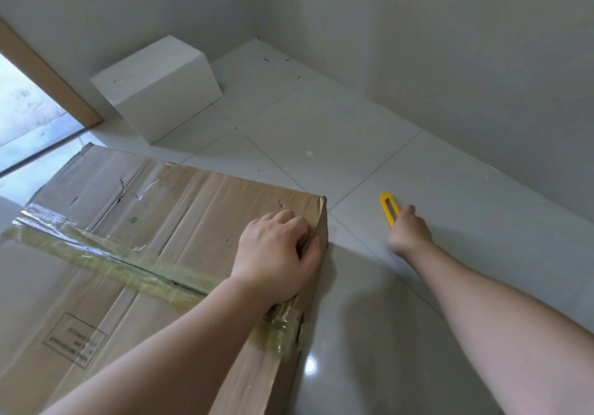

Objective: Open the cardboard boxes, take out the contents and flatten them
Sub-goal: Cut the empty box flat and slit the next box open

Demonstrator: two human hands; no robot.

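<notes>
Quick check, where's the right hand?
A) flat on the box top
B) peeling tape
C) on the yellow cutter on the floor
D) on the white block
C: the right hand grips the yellow utility knife on the tiled floor, beside the taped cardboard box.

Left hand (276, 254) presses taped cardboard box (128, 221); right hand (409, 233) grips yellow cutter (389, 208).
</notes>
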